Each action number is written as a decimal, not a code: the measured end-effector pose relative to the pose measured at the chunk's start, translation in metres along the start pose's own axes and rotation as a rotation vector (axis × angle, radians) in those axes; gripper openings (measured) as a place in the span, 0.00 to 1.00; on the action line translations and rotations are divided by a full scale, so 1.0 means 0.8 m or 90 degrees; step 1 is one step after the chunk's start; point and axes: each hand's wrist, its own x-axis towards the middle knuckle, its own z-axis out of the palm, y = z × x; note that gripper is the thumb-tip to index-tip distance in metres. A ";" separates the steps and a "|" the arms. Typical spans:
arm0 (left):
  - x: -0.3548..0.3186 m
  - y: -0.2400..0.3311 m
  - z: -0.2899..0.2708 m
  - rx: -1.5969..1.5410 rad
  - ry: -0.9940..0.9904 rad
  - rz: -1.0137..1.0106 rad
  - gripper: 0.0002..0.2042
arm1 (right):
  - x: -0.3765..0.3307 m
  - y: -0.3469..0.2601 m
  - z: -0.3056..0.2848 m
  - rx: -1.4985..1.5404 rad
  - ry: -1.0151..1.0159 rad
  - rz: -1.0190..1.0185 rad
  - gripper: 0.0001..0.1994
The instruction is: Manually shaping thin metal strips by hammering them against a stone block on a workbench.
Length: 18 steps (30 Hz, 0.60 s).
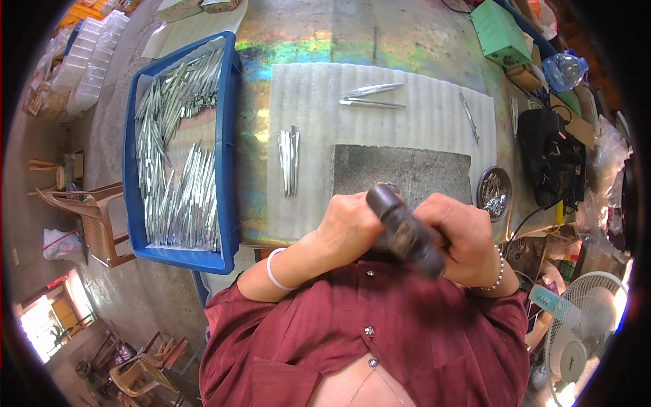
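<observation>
My right hand point(458, 234) is closed around a hammer whose dark, round-ended head point(407, 230) is slightly blurred and tilted in front of my chest. The head hides most of its handle. To its left, my left hand point(349, 227) is curled shut at the near edge of a dark grey stone block point(400, 166); whatever its fingers hold is hidden. Slim silver metal pieces point(289, 163) lie in a small group on a white foam sheet point(305, 88). More silver pieces point(373, 96) rest behind the block, and a single one point(468, 119) lies to the right.
A blue tray point(228, 149) full of slim silver pieces stands at the left. A round dark bowl point(481, 200) of small shiny parts sits right of the block. Farther right are a black bag point(542, 156), a green box point(500, 34) and a fan point(583, 332). A chair point(98, 217) stands left.
</observation>
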 end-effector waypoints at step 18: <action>0.010 0.001 -0.006 -0.062 0.058 -0.032 0.11 | -0.055 -0.041 -0.052 -0.173 -0.030 0.009 0.24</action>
